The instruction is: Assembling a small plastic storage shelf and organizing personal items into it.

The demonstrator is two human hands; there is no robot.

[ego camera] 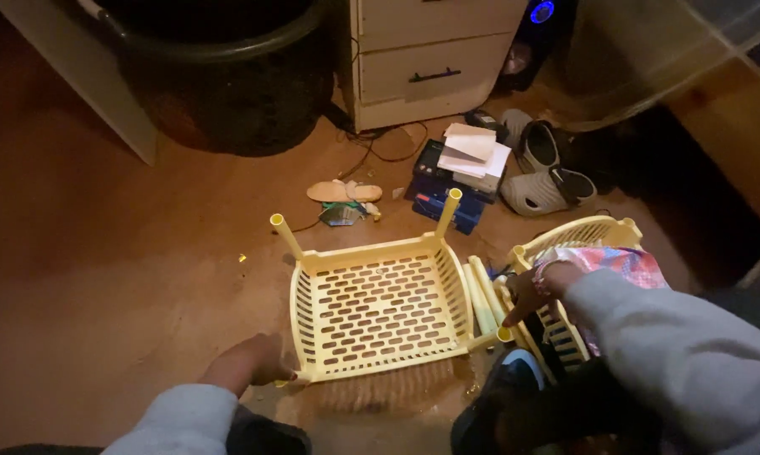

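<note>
Nearest the viewer: two grey sleeves and, between them low in the frame, a dark shoe with a blue patch [514, 379]. Left hand [249, 361]: rests on the floor [102, 278] at the near left corner of the yellow perforated basket [380, 307], fingers curled down against that corner; whether they clamp the rim or only touch it cannot be told. Right hand [536, 291]: fingers bent and closed about a loose yellow tube [485, 307] lying along the basket's right wall, its near end showing as a round yellow cap. The yellow perforated basket: centre of the frame, flat on the brown floor, open side up, slotted base visible, two tubular posts standing tilted from its far corners. A patch of pale bristle or fibre lies just under its near edge. Second yellow basket [590, 232]: just right of the first, behind the right hand, tilted, holding a pink patterned cloth [616, 261]. Further back on the floor: a tan sandal [344, 192] with small scraps beside it; a stack of dark blue boxes [443, 194] topped with white papers [472, 150]; a pair of pale clogs [544, 173] to the right of the stack; a black cable [388, 147] trailing toward the furniture. Farthest: a large dark round tub [220, 76] at upper left, a white drawer unit [430, 59] with a dark handle, and a dark device with a blue light [541, 13] in the top right.
</note>
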